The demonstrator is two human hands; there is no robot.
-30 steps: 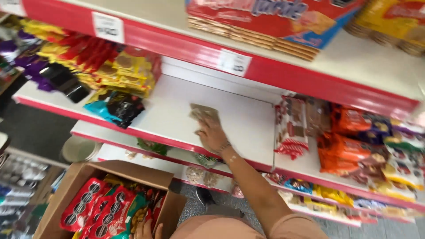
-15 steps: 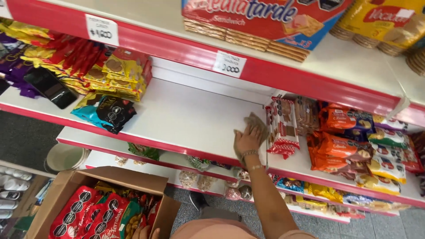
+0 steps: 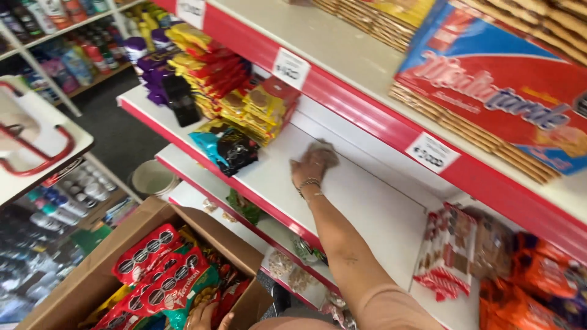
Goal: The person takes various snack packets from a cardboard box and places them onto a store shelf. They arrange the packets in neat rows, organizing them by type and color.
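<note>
An open brown cardboard box at lower left holds red biscuit packets. The left hand rests at the box's near edge, fingers touching the packets; their grip cannot be told. Farther right, a blue-and-black snack bag lies on the white shelf board. The right hand presses a crumpled brownish cloth flat against that bare shelf, fingers together on top. Red-and-white wafer packs stand well apart at right.
</note>
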